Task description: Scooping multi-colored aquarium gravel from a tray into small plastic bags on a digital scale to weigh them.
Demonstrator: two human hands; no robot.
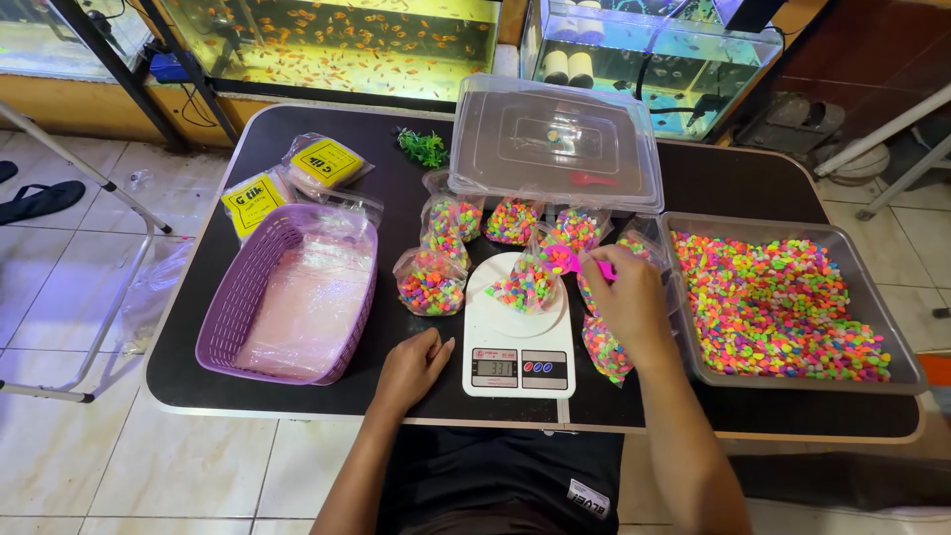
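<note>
Our left hand (411, 367) resting loosely curled, holding nothing, on bare table (396, 188) near the front edge, right hand (622, 297) pinching pink scoop (584, 264) over bag of multicoloured gravel (525, 287) on white scale (517, 342)

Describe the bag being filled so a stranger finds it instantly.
Start at the white kitchen scale at the front middle of the black table. The clear bag of coloured gravel sits on its platform. It is the only bag on the scale; the others lie on the table.
</note>
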